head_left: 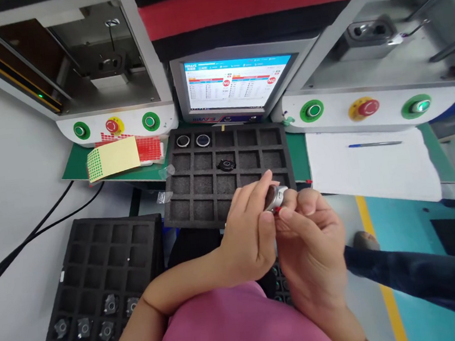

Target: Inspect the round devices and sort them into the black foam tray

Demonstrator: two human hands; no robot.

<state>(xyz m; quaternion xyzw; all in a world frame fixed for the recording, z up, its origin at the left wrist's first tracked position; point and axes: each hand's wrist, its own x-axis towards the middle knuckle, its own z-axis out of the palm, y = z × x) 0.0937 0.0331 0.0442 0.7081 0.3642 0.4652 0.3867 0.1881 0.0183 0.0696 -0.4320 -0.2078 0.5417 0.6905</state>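
The left hand (250, 228) is gripping a silver-rimmed watch case (280, 193) between thumb and fingers. The right hand (312, 232) is curling its fingers and thumb close against the case, beside a small red piece (277, 209); whether they are pinching the piece or the case cannot be told. With the case as dial centre and 12 on the far side, its rim is standing tilted, its visible length running from 7 toward 1 o'clock; its dark face, partly covered by fingers, is turning toward 10.

Both hands are hovering at the near right corner of a black foam tray (204, 210), whose grid is spreading toward 10 and 11. Two round watches (203, 140) are occupying its far row; a dark part (226, 164) is lying in the next. Room above the tray is reaching toward a monitor (238, 84) near 12, which is displaying two red NG marks.

A green work surface (300, 157) is bordering the tray; near 3, a white sheet (367, 171) is bearing a blue pen (374, 144). A second foam tray (86, 263), between 8 and 9, is holding wrapped parts (83, 328). A dark-trousered leg (420, 272) is extending toward 4 above a yellow-striped floor (406, 226).
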